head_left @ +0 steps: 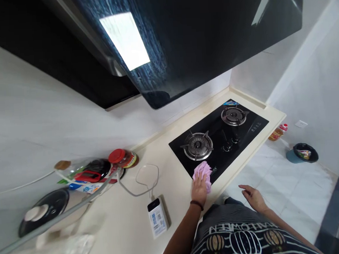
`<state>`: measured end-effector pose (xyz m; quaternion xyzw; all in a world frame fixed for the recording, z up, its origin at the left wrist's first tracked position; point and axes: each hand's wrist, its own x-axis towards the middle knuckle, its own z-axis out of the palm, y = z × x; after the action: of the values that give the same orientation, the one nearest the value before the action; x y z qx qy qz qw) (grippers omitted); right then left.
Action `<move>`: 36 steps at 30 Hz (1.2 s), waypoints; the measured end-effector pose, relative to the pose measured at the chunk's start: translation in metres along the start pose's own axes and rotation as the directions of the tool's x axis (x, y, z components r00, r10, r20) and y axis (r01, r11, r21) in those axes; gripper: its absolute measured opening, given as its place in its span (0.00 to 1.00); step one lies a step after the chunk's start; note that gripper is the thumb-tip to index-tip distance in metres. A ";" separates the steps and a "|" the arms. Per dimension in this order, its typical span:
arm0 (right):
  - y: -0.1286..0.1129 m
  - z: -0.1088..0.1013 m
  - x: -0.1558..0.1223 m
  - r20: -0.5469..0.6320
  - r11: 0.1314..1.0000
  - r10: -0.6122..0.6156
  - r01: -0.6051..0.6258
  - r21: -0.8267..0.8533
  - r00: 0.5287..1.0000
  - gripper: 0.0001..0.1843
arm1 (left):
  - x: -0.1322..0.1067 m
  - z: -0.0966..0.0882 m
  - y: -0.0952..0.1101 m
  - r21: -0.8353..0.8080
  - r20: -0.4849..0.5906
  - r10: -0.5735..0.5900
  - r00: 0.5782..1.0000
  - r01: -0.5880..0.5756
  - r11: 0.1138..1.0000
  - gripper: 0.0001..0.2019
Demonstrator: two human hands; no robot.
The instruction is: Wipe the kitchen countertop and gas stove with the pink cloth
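Observation:
My left hand [199, 189], with a dark bracelet at the wrist, presses on a crumpled pink cloth [203, 170] and holds it. The cloth lies over the near left corner of a black glass gas stove [216, 161], just in front of the left burner [198, 146]. Part of the cloth is hidden under my fingers. My right hand [255, 199] hangs in the air beyond the counter's front edge, holding nothing. Its thumb and index finger stand apart and the other fingers are loosely bent.
A black range hood [210, 37] overhangs the stove. On the counter [129, 224] are a white power bank [157, 218] with a cable, a red-lidded jar [122, 158] and a lidded pot [48, 209]. An oil bottle [277, 132] and a bin [294, 156] stand on the floor.

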<state>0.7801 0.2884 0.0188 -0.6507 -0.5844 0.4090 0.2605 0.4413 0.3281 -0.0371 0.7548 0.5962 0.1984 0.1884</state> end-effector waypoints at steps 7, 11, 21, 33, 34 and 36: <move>-0.008 0.013 -0.018 -0.062 0.999 0.040 -0.039 0.018 0.997 0.26 | 0.008 -0.059 -0.069 0.225 -0.069 -0.491 0.868 0.493 0.840 0.30; -0.007 0.015 -0.032 -0.097 0.997 0.082 -0.083 -0.002 0.992 0.28 | 0.024 -0.075 -0.075 0.262 -0.065 -0.495 0.866 0.494 0.829 0.32; -0.009 0.036 -0.043 -0.181 0.991 0.136 -0.136 0.014 0.974 0.29 | -0.058 -0.038 -0.075 0.307 -0.018 -0.184 0.983 0.181 0.934 0.31; -0.023 0.033 -0.057 -0.247 0.986 0.164 -0.168 0.004 0.955 0.27 | 0.139 -0.155 -0.170 0.392 -0.156 -0.549 0.821 0.562 0.728 0.28; -0.021 0.032 -0.060 -0.255 0.983 0.177 -0.182 0.005 0.951 0.28 | 0.140 -0.158 -0.174 0.402 -0.161 -0.556 0.815 0.569 0.717 0.28; -0.018 0.031 -0.066 -0.262 0.979 0.200 -0.205 0.009 0.944 0.29 | 0.135 -0.159 -0.178 0.424 -0.169 -0.556 0.814 0.570 0.704 0.28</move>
<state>0.7457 0.2230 0.0325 -0.7579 -0.4786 0.3388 0.2859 0.2398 0.5065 0.0153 0.5561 0.8296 -0.0033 0.0490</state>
